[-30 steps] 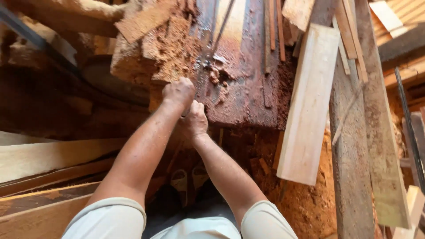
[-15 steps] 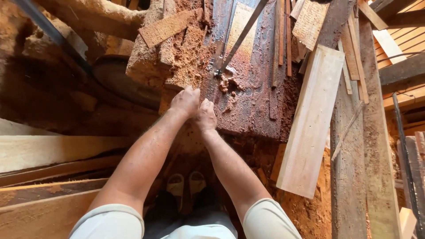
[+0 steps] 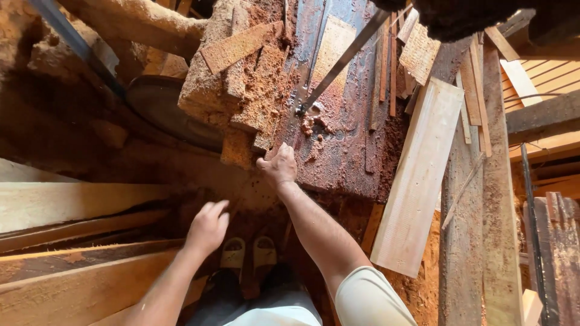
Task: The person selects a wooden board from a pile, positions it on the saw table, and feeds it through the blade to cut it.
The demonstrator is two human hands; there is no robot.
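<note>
Right hand (image 3: 279, 166) rests curled on the near edge of the sawdust-strewn worktop (image 3: 344, 157), just below the band saw blade (image 3: 344, 60) — gripping nothing; left hand (image 3: 208, 226) hangs open, empty, above stacked planks (image 3: 72, 265)

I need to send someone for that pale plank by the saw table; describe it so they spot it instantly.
Find the dark, sawdust-covered saw table. Leaning against its right edge is the pale plank, running down toward the floor. It is wide, clean and light, unlike the dark weathered boards beside it.
</note>
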